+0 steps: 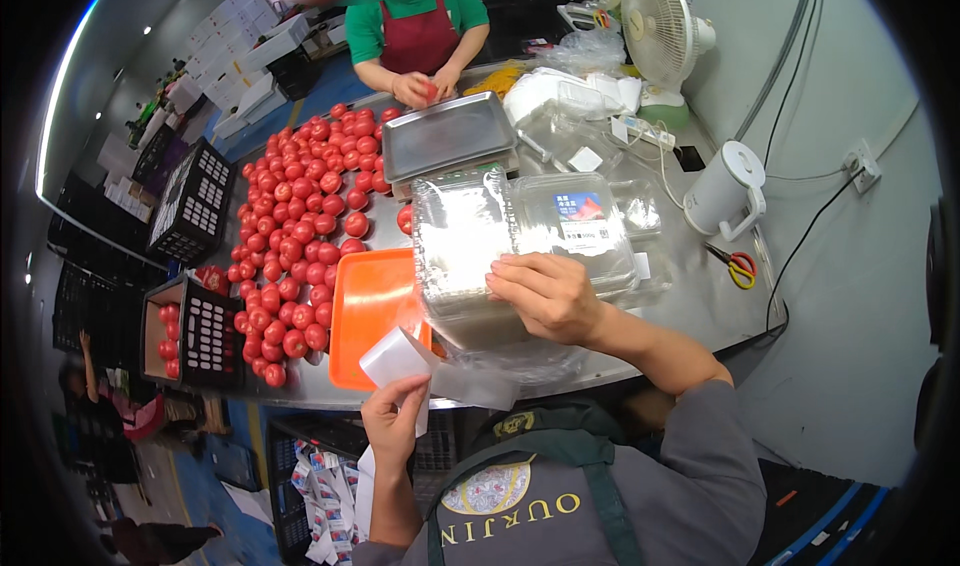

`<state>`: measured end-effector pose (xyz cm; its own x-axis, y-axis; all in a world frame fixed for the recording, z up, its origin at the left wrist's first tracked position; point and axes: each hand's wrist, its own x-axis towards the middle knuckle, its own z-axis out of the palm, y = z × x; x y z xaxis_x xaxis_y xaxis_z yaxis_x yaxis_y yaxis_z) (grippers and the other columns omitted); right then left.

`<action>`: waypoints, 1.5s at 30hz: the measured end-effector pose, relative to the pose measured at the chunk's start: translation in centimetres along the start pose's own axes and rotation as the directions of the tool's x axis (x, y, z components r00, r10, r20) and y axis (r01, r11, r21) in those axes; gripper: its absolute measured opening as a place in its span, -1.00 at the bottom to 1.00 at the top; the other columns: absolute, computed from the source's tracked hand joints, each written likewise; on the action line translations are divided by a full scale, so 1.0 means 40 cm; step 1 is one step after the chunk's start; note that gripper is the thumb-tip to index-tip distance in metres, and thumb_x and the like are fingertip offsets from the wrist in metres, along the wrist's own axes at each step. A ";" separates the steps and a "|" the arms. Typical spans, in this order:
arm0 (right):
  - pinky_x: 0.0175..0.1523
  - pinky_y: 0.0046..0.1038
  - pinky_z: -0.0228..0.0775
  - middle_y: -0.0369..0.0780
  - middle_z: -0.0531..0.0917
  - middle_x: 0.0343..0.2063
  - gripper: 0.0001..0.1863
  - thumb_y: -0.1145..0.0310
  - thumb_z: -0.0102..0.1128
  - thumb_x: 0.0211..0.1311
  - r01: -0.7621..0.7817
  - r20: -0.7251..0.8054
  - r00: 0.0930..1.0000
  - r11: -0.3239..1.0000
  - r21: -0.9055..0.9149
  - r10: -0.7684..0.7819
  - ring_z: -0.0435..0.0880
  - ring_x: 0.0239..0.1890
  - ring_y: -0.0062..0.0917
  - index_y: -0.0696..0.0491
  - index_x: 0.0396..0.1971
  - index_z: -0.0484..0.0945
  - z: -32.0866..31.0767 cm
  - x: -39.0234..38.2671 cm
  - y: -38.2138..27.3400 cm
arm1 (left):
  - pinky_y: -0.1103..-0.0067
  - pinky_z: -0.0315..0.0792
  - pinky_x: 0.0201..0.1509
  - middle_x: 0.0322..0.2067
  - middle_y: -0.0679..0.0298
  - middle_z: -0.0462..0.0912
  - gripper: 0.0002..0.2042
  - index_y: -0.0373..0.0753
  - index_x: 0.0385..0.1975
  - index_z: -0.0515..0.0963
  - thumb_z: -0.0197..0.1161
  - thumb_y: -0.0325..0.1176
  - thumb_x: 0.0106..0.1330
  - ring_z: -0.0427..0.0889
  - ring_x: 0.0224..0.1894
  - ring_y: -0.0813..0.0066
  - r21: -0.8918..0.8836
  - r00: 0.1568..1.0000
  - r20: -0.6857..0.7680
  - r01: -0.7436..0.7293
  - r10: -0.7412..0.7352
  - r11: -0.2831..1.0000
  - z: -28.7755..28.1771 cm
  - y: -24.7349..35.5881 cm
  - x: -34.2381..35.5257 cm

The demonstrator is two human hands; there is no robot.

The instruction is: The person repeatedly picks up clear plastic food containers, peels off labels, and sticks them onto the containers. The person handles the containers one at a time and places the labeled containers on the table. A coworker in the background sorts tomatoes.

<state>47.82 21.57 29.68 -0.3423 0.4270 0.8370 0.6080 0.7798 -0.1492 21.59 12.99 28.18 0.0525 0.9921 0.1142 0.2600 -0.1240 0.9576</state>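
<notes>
My left hand (394, 416) pinches a white paper strip (393, 358) over the lower edge of an orange tray (357, 284). My right hand (550, 301) has its bent fingers on a stack of clear plastic containers (462, 221), gripping near its edge; its thumb is mostly hidden. A lidded container with a blue-and-red label (579, 211) lies beside the stack. Many red tomatoes (300, 231) cover the left of the steel table (690, 316). Metal trays (442, 136) sit behind the containers.
A co-worker (418, 31) across the table holds a tomato. At right stand a white fan (658, 26) and electric kettle (725, 186), with scissors (740, 269), cables and a wall. Black crates (205, 326) line the left; another holds paper scraps below.
</notes>
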 end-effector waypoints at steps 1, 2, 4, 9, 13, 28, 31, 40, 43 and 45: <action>-0.32 -0.48 0.49 -0.20 0.63 -0.43 -0.82 0.57 0.24 -0.16 0.001 -0.024 1.000 1.000 0.011 -0.001 0.64 -0.34 -0.41 0.15 -0.44 0.57 -0.012 0.007 0.004 | 0.71 0.40 -0.20 -0.37 0.25 0.63 -0.82 -0.40 -0.25 0.57 0.20 -0.59 0.14 0.55 -0.31 0.63 0.004 1.000 -0.001 -0.003 0.003 1.000 0.007 -0.001 0.002; -0.33 -0.48 0.49 -0.21 0.63 -0.44 -0.82 0.60 0.22 -0.17 0.000 -0.047 0.999 1.000 0.019 0.001 0.64 -0.36 -0.41 0.14 -0.45 0.57 -0.034 0.022 0.007 | 0.71 0.40 -0.20 -0.36 0.25 0.63 -0.82 -0.40 -0.24 0.57 0.20 -0.59 0.14 0.55 -0.31 0.63 0.007 1.000 0.003 -0.005 0.005 1.000 0.016 -0.002 0.006; -0.35 -0.51 0.47 -0.21 0.62 -0.49 -0.81 0.69 0.14 -0.17 -0.013 -0.113 0.993 0.997 0.077 0.021 0.62 -0.41 -0.41 0.13 -0.48 0.56 -0.102 0.065 0.035 | 0.70 0.40 -0.19 -0.33 0.23 0.61 -0.79 -0.40 -0.20 0.56 0.20 -0.59 0.14 0.55 -0.29 0.62 0.025 1.000 -0.029 0.000 0.001 1.000 0.026 -0.004 0.008; -0.37 -0.67 0.34 -0.30 0.65 -0.44 -0.92 0.53 0.15 0.10 -0.547 -0.445 0.567 0.721 0.425 0.693 0.56 -0.44 -0.67 0.15 -0.40 0.59 -0.369 0.055 0.303 | 0.67 0.37 -0.09 -0.19 0.19 0.52 -0.65 -0.39 -0.03 0.43 0.18 -0.60 0.13 0.53 -0.20 0.54 0.041 0.991 -0.129 -0.028 0.033 0.999 0.050 0.036 -0.001; -0.45 -0.70 0.25 -0.28 0.65 -0.45 -0.84 0.36 0.11 0.16 -0.703 0.009 0.201 0.138 0.698 0.979 0.53 -0.52 -0.70 0.13 -0.34 0.56 -0.408 -0.349 0.677 | 0.70 0.38 -0.14 -0.21 0.22 0.52 -0.65 -0.38 -0.03 0.43 0.13 -0.62 0.13 0.52 -0.21 0.57 0.098 0.990 -0.129 -0.048 0.060 0.994 0.064 0.044 0.001; -0.28 -0.64 0.29 -0.34 0.57 -0.42 -0.80 0.32 0.13 0.21 -0.766 -0.367 0.331 0.475 0.433 0.869 0.46 -0.40 -0.75 0.11 -0.26 0.57 -0.201 -0.335 0.570 | 0.52 0.22 0.18 0.08 0.12 0.31 -0.36 -0.35 0.23 0.12 0.12 -0.59 0.07 0.33 0.11 0.40 -0.130 0.981 -0.145 0.111 -0.129 0.985 -0.022 0.127 0.024; -0.26 -0.48 0.33 -0.17 0.56 -0.43 -0.80 0.42 -0.04 0.26 -0.223 -0.300 0.773 0.682 0.696 0.559 0.49 -0.39 -0.50 0.27 -0.28 0.43 -0.194 -0.120 0.159 | 0.54 0.34 0.09 0.06 0.14 0.31 -0.35 -0.30 0.26 0.07 0.12 -0.57 0.11 0.40 0.02 0.46 -0.260 0.984 -0.083 0.130 -0.156 0.957 -0.062 0.122 0.047; -0.11 -0.53 0.42 -0.14 0.58 -0.23 -0.61 0.61 0.26 -0.01 -0.403 0.331 0.852 0.104 0.909 0.406 0.56 -0.23 -0.54 0.19 -0.10 0.49 0.257 0.023 -0.322 | 0.59 0.40 0.02 0.01 0.11 0.39 -0.37 -0.33 0.24 0.06 0.14 -0.57 0.14 0.46 0.00 0.48 -0.599 0.985 0.014 0.144 -0.169 0.788 -0.156 0.147 0.082; -0.13 -0.62 0.43 -0.18 0.59 -0.22 -0.67 0.67 0.17 0.06 -0.424 0.355 0.813 0.051 0.904 0.462 0.57 -0.25 -0.63 0.21 -0.10 0.49 0.298 0.042 -0.354 | 0.63 0.39 0.00 0.00 0.16 0.42 -0.50 -0.34 0.20 0.17 0.07 -0.50 0.23 0.47 -0.04 0.55 -0.525 0.986 -0.044 0.115 -0.161 0.843 -0.197 0.132 0.073; -0.12 -0.64 0.45 -0.20 0.60 -0.25 -0.67 0.67 0.18 0.06 -0.465 0.391 0.777 0.031 0.885 0.493 0.58 -0.25 -0.65 0.24 -0.11 0.49 0.315 0.053 -0.365 | 0.66 0.38 0.00 -0.02 0.21 0.45 -0.58 -0.35 0.15 0.26 0.03 -0.47 0.28 0.47 -0.06 0.60 -0.420 0.983 0.017 0.172 -0.182 0.891 -0.235 0.127 0.064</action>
<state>29.18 16.86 26.99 -0.2465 0.8954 0.3707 -0.4556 0.2305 -0.8598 13.98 15.09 35.80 0.0210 0.9976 -0.0667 -0.1647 0.0692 0.9839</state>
